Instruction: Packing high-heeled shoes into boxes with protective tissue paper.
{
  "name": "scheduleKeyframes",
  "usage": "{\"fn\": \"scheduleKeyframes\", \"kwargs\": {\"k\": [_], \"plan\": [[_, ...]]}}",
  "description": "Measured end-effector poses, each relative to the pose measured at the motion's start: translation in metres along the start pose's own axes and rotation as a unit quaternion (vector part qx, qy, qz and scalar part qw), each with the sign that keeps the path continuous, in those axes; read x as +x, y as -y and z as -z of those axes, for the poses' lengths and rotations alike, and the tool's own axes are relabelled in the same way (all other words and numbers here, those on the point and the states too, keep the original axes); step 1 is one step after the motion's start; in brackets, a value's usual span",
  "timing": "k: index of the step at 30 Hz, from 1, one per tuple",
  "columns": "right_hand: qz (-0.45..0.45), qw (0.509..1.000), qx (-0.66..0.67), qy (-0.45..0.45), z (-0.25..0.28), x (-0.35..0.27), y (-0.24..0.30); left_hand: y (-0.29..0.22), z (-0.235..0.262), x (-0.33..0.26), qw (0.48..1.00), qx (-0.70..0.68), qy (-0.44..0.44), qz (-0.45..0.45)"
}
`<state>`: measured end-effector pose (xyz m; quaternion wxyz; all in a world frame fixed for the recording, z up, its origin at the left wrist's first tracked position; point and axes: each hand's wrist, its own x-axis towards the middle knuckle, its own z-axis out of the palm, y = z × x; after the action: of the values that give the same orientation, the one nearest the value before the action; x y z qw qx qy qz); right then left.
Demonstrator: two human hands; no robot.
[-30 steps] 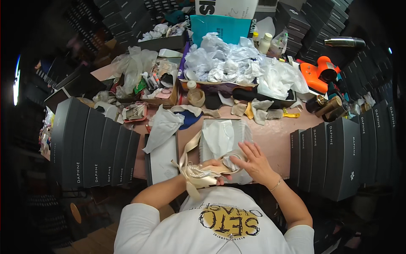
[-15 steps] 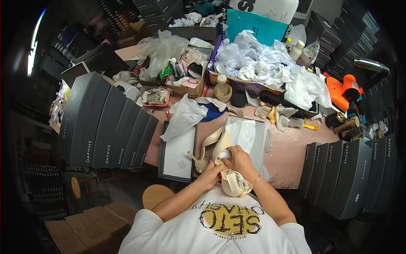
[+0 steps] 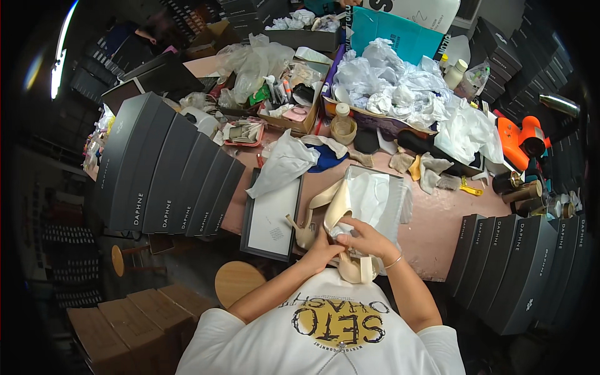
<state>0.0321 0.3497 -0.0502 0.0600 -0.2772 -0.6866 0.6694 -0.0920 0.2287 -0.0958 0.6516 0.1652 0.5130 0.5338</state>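
Note:
Close to my body I hold a cream high-heeled shoe (image 3: 339, 206), its pointed toe away from me and its strapped heel end by my shirt. My left hand (image 3: 320, 251) is closed around its side. My right hand (image 3: 367, 239) pinches a bit of white paper (image 3: 341, 230) at the shoe's opening. Just left of it is a second cream shoe (image 3: 305, 235), its thin heel sticking out leftward; what supports it is partly hidden. Beyond my hands stands an open grey shoebox (image 3: 400, 187) with white tissue inside. A dark-rimmed box part (image 3: 265, 228) lies to its left.
Stacks of dark shoeboxes (image 3: 150, 169) and more shoeboxes (image 3: 500, 262) flank the pink table (image 3: 431, 219). Farther back are a carton of crumpled white paper (image 3: 394, 81), a brush (image 3: 459, 185) and an orange tool (image 3: 522, 139). A wooden stool (image 3: 237, 284) stands lower left.
The view has shifted, so the table appears farther right. My right fingers now pinch the white paper at the shoe's opening. The pearl-like strand at the shoe's heel end no longer shows clearly.

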Motion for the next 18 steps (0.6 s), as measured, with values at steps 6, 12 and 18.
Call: {"fn": "scheduleKeyframes", "kwargs": {"k": [6,12,18], "plan": [[-0.083,0.983,-0.044,-0.161,0.022,0.0,-0.013,-0.017,-0.001,-0.008,0.992,-0.09,-0.053,0.066],[-0.014,0.766,-0.59,-0.254,0.015,0.043,-0.141,-0.033,0.003,-0.007,0.967,-0.224,-0.023,0.122],[0.215,0.847,-0.476,-0.096,-0.008,0.011,0.001,-0.016,0.008,-0.007,0.966,-0.234,0.025,0.106]]}}
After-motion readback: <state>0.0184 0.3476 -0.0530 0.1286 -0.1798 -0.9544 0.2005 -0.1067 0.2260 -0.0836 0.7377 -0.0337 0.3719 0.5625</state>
